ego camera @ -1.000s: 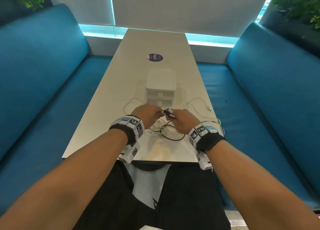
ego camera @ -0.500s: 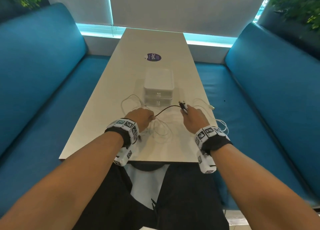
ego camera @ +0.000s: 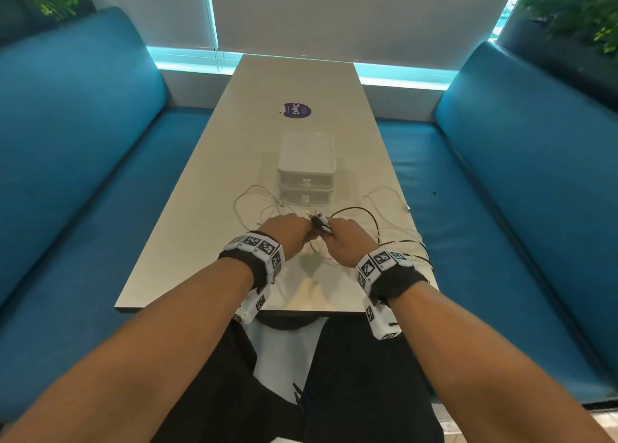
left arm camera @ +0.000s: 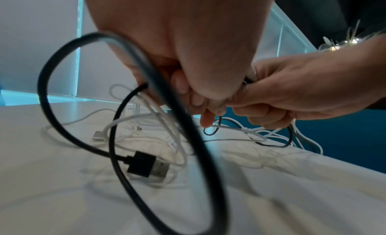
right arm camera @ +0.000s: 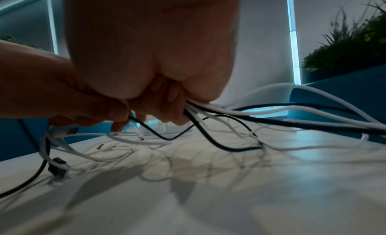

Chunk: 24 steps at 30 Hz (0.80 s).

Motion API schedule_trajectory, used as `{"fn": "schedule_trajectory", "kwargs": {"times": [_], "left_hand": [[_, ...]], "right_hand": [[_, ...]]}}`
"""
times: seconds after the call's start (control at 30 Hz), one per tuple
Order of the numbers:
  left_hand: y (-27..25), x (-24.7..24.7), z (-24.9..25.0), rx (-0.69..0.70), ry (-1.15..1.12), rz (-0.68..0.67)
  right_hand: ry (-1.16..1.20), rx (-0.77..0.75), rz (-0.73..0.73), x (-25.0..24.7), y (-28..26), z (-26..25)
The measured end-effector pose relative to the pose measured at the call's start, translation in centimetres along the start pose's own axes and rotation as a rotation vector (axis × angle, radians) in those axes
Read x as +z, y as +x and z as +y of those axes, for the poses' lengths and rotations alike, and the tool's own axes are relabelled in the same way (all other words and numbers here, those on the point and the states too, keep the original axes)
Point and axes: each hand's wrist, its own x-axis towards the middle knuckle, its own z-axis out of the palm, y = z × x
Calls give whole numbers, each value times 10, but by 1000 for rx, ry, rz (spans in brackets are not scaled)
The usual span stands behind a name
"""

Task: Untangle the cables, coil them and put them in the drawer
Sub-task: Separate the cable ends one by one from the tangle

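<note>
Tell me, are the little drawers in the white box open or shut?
Shut. Both fronts of the white drawer box sit flush, one above the other, with their small knobs showing, and no cable is inside yet.

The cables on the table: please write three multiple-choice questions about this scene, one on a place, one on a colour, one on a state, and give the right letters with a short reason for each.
1. Where does the drawer unit stand?
A. on the table beyond the hands
B. on the left bench
C. on the person's lap

2. What colour is the cable whose USB plug lies on the table?
A. white
B. black
C. blue

3. In what state are the drawers?
A. both shut
B. top one pulled out
C. both removed

Answers: 1 A, the head view shows it past the left hand and right hand. 2 B, the plug and its black cable are black. 3 A, both fronts sit flush.
</note>
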Motion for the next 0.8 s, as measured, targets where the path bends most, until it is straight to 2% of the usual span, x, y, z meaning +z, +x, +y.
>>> {"fn": "schedule_trajectory", "kwargs": {"times": [0.13, 0.3, 0.47, 0.57, 0.67, 0.73, 0.8], "left_hand": [[-4, -2, -5, -15, 9, 70], [-6, 0, -10, -55, 16, 42], [-14, -2, -32, -101, 18, 24], [-13, 3, -31, -72, 14, 34], [-7, 6, -23, -47, 41, 29], [-5, 7, -17, -46, 37, 22], [-1, 8, -9, -35, 38, 44]], "right_hand": [[-30, -17, 15, 0, -1, 1], [-279, 24, 36, -5, -2, 4], [-425, 190, 83, -22, -4, 36], [-353, 262, 97, -19, -8, 40], [-193, 274, 181, -15, -10, 32], [-102, 205, 191, -13, -10, 24], [-48, 99, 116, -9, -12, 15]]}}
